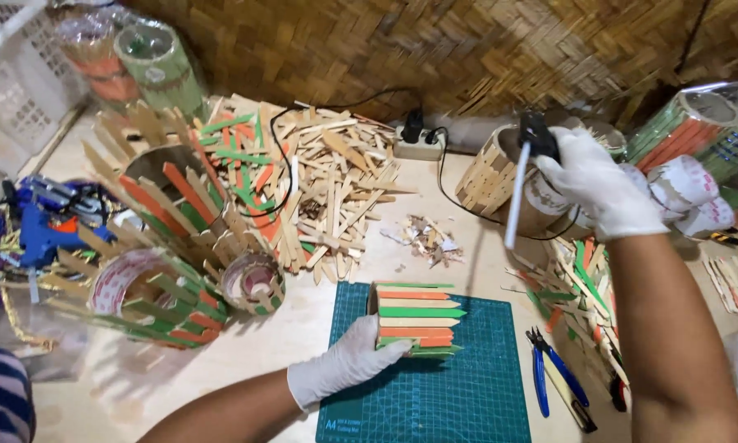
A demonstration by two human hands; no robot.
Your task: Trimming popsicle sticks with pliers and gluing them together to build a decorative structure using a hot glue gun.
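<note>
Right now the left hand (346, 363), gloved, presses closed on a stick-clad roll (414, 319) lying on its side on the green cutting mat (435, 394), probably to stop it rolling. Right hand (600, 184), also gloved, is clamped round a black glue gun (535, 138), lifted clear with its white stick pointing down. Blue pliers (549, 369) lie beside the mat; loose craft sticks (336, 184) are heaped further back on the worktop (246, 361).
</note>
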